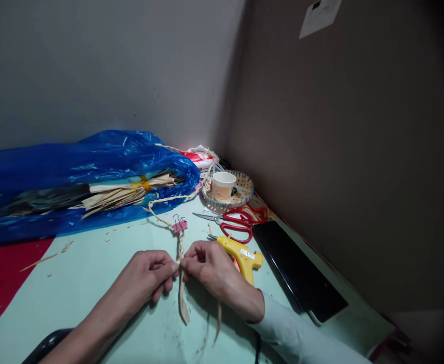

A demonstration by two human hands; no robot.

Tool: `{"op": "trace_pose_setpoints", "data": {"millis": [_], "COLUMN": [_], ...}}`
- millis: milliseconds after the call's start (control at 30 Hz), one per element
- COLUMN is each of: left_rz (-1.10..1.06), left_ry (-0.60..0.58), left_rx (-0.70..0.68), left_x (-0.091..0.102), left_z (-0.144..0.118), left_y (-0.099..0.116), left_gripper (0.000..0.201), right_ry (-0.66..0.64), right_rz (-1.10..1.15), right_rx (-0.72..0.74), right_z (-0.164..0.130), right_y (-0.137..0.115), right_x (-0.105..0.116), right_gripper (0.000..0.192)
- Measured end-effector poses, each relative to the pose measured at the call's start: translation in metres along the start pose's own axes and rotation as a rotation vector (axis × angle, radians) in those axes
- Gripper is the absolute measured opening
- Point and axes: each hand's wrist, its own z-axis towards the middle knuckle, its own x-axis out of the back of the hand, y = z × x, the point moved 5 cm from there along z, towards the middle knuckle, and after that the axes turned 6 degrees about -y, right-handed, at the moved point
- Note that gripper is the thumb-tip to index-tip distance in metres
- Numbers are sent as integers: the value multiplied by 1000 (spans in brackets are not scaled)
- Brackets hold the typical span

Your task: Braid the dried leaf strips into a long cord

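Observation:
A braided cord of pale dried plant strips (pixel 181 244) runs down the table from a pink binder clip (pixel 180 226) that grips it. At the braid's lower end, my left hand (pixel 152 275) pinches it from the left. My right hand (pixel 211 267) pinches the same spot from the right, fingertips almost meeting. One loose flat strip (pixel 184 306) hangs below my fingers, and another thin strip (pixel 217 321) trails beneath my right wrist. Beyond the clip, the finished cord (pixel 172 199) curves away toward the back.
Behind my right hand lie a yellow glue gun (pixel 244 253) and red-handled scissors (pixel 239 222). A woven basket (pixel 246 184) holds a paper cup (pixel 224 187). A black flat device (pixel 297 268) lies right. Blue plastic (pixel 123 146) wraps a tied strip bundle (pixel 123 194) at left.

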Motion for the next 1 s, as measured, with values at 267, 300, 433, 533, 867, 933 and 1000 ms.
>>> {"op": "trace_pose_setpoints", "data": {"millis": [267, 300, 433, 533, 867, 933, 1000], "left_rz": [438, 505, 740, 908, 1322, 1387, 1412], "left_ry": [393, 425, 488, 484, 321, 309, 298], "left_rx": [-84, -108, -240, -317, -204, -251, -287], "left_x": [-12, -16, -27, -34, -55, -63, -71], "left_z": [-15, -17, -22, -23, -26, -28, -30], "left_y": [17, 18, 20, 19, 6, 1, -3], "left_gripper": [21, 22, 25, 27, 41, 46, 47], "right_ry": [118, 128, 104, 58, -12, -20, -14], "right_rz": [-132, -158, -200, -188, 7, 61, 90], "right_rx": [119, 135, 161, 172, 99, 63, 36], "right_z": [-5, -5, -5, -6, 0, 2, 3], "right_y": [-8, -8, -8, -9, -3, 0, 2], "right_x": [1, 1, 1, 1, 0, -2, -2], "right_gripper": [13, 15, 18, 19, 22, 16, 11]}}
